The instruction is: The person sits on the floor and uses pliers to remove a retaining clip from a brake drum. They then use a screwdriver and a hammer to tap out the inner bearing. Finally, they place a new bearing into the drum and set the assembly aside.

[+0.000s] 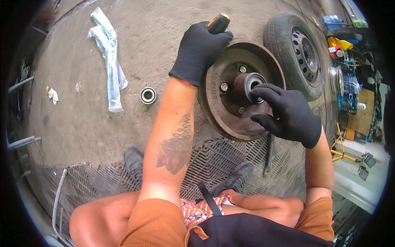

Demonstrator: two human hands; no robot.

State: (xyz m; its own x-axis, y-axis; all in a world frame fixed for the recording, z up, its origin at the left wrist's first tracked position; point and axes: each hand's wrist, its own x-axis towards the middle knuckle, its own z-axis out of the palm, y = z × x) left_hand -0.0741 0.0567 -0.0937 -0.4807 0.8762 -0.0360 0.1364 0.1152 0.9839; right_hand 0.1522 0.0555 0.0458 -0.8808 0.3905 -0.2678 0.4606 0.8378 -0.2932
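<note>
A rusty brake drum [214, 108] stands in front of me, with bolts around its raised hub [240, 88]. A ring-shaped bearing [256, 81] sits in the hub's mouth. My left hand [199, 51], in a black glove, is closed round a tool with a black-and-orange handle [219, 24] at the drum's upper left rim; the tool's working end is hidden. My right hand [288, 111], also gloved, has its fingers apart. Its index fingertip reaches the bearing's opening, and the thumb hangs below, in front of the drum. Another bearing [148, 95] lies on the ground to the left.
A tyre on a steel rim [294, 55] lies beyond the drum on the right. Clear plastic packaging [111, 61] lies at far left. Below the drum, a metal bar [269, 154] rests on a ribbed mat [103, 177]. Bottles and a yellow stand [343, 154] are at the right edge.
</note>
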